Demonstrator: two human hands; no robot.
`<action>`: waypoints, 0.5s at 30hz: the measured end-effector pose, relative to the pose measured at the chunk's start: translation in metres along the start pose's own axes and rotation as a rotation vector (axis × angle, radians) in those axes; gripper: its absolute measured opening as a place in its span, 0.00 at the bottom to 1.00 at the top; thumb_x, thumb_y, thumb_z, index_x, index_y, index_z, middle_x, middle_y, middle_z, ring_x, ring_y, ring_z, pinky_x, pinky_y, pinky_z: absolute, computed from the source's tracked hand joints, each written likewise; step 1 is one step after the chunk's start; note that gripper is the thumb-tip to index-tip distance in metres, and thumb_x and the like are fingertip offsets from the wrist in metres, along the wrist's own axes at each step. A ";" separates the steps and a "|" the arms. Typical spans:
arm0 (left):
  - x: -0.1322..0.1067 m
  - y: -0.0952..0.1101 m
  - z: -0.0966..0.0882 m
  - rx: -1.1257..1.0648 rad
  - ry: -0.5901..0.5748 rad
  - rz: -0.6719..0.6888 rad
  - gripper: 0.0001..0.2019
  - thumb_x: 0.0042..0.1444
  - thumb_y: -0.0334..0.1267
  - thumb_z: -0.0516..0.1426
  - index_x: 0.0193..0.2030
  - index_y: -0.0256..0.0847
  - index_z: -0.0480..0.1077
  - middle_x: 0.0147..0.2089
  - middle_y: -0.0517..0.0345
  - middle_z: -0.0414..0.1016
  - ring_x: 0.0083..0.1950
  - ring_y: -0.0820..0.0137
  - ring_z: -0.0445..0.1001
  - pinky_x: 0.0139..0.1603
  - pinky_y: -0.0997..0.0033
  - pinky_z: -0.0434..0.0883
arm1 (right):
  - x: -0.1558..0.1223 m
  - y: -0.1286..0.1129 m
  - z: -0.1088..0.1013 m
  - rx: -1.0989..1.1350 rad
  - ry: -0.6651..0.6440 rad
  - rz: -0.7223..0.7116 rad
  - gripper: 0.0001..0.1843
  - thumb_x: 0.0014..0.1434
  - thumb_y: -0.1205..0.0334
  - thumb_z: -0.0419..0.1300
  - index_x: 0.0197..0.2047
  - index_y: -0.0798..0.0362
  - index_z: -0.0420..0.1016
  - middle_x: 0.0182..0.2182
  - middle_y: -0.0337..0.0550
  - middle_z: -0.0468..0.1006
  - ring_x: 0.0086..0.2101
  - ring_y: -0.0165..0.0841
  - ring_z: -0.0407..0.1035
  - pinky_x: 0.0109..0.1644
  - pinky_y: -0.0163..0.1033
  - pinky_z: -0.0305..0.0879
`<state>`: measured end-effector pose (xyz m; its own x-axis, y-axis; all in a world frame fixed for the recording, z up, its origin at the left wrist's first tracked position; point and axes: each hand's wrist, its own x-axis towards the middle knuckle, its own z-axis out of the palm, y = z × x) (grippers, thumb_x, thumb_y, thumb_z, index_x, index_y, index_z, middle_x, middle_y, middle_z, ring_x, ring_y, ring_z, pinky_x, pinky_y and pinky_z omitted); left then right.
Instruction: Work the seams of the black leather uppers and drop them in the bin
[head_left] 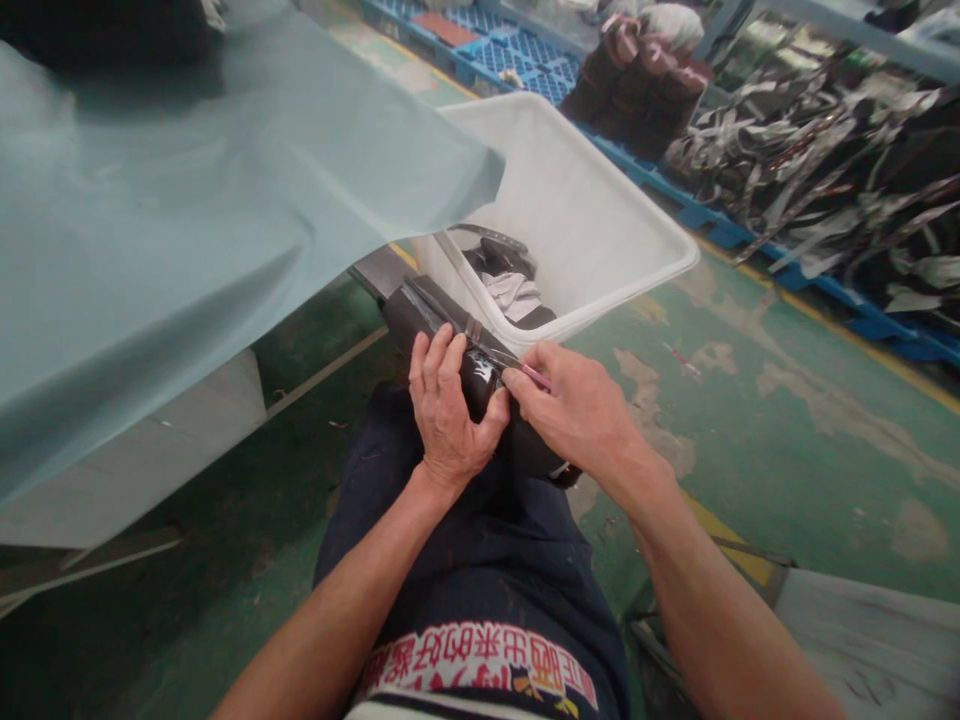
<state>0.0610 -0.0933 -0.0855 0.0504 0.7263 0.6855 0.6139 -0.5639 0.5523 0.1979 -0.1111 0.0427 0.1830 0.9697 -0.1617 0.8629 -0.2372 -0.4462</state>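
A dark roll-shaped piece (487, 380) with a shiny, plastic-looking surface and a white mark lies slantwise above my lap. My left hand (454, 405) holds it, fingers across the top and thumb on the near side. Closed in a pinch, my right hand (577, 405) grips a slim tool with a pink-red handle (535, 376). Its thin tip points left, at the shiny surface beside my left thumb. Blur hides the exact kind of tool and whether the tip touches.
Just beyond my hands stands a white plastic bin (600, 220) with dark and pale scraps in it. A grey-blue sheet (187, 200) covers the table at left. Blue pallets (525, 60) bear a heap of strips (840, 160). A pale box-like surface (862, 640) is at lower right.
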 end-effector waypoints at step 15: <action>0.001 0.002 -0.001 -0.004 -0.004 0.007 0.32 0.73 0.55 0.54 0.74 0.34 0.62 0.74 0.32 0.70 0.82 0.45 0.59 0.82 0.38 0.58 | 0.009 -0.006 -0.003 -0.029 -0.013 -0.010 0.09 0.69 0.57 0.59 0.40 0.49 0.80 0.34 0.42 0.82 0.33 0.37 0.70 0.38 0.40 0.53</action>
<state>0.0616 -0.0937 -0.0835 0.0577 0.7237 0.6877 0.6101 -0.5708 0.5495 0.1957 -0.1008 0.0472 0.1687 0.9711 -0.1686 0.8779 -0.2258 -0.4223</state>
